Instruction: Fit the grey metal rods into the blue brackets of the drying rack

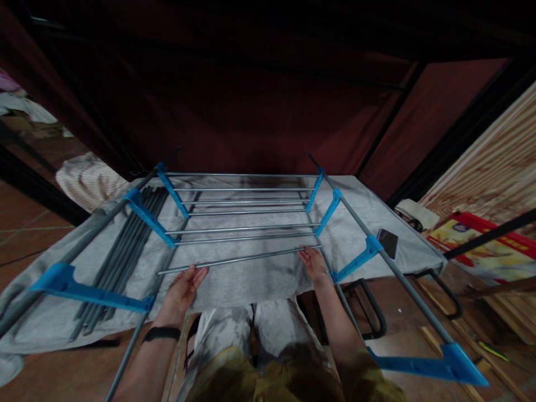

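A drying rack frame (247, 215) of grey metal rods and blue plastic brackets lies over a grey cloth (247, 279) in front of me. A loose thin metal rod (238, 259) runs slantwise across the near side of the rack. My left hand (182, 290) grips its left end from below, fingers curled round it. My right hand (312, 261) pinches the right end beside a blue bracket (355, 258). A black band sits on my left wrist.
A bundle of spare grey rods (121, 257) lies on the cloth at the left. A dark phone (388, 243) rests at the cloth's right edge. Black tube handles (371, 312) and a red and yellow box (477, 245) lie on the floor at right.
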### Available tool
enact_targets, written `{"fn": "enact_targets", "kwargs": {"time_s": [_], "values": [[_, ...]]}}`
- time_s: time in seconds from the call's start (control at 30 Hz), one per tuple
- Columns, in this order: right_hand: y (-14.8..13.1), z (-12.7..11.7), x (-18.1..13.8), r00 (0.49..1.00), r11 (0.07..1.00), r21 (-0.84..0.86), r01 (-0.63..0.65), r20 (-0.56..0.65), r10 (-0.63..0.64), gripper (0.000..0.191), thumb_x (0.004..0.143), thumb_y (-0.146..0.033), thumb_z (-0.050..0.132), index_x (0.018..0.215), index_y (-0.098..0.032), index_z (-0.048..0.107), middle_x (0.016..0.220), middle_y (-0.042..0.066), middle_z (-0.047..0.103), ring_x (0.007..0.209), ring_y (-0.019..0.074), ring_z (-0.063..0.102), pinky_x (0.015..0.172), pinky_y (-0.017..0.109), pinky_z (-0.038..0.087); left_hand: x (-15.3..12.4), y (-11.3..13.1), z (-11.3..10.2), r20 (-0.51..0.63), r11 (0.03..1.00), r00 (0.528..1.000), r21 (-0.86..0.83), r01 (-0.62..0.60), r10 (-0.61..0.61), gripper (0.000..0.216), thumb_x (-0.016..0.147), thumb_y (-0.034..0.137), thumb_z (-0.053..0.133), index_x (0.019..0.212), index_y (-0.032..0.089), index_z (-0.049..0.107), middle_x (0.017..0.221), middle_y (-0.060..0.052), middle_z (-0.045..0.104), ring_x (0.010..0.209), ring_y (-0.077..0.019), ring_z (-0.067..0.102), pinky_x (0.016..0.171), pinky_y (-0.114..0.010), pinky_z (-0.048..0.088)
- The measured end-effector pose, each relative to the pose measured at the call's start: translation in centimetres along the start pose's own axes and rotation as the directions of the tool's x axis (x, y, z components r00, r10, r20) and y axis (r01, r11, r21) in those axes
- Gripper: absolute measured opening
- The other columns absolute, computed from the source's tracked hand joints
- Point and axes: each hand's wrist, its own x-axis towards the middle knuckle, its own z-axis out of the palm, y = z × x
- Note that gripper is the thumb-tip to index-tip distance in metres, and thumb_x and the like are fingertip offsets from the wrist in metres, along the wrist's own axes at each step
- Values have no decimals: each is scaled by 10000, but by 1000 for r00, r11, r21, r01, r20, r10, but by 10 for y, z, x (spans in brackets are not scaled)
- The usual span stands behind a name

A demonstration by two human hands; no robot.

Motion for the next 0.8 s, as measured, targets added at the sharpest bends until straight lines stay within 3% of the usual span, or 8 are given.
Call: {"fn": "enact_targets", "kwargs": {"time_s": [0.17, 0.57, 0.8], "values": [[1, 1, 1, 1000, 1000, -3, 16, -11, -16, 212, 717, -185, 753, 690, -245, 551, 738, 4, 729, 739, 172, 717, 784, 346, 622, -1, 0, -2, 53, 1000, 999, 2, -10, 10, 241, 921, -27, 496, 778, 104, 640, 735, -33, 692, 674, -120, 716, 723, -265, 658], [-1, -7, 0, 999, 999, -34, 2, 42, -1, 191, 634, -160, 762, 685, -234, 593, 739, -10, 715, 765, 165, 716, 785, 343, 624, -3, -3, -6, 41, 997, 999, -70, 11, -8, 224, 857, -38, 609, 702, 123, 622, 715, -45, 690, 673, -154, 720, 753, -300, 640], [7, -21, 12, 1000, 996, -84, 21, 25, -19, 210, 591, -148, 759, 609, -231, 567, 770, 27, 720, 832, 196, 732, 830, 396, 626, -3, -6, -14, 127, 999, 992, -25, -23, 26, 226, 871, 31, 650, 701, 165, 588, 722, -34, 684, 707, -135, 722, 825, -274, 609]]}}
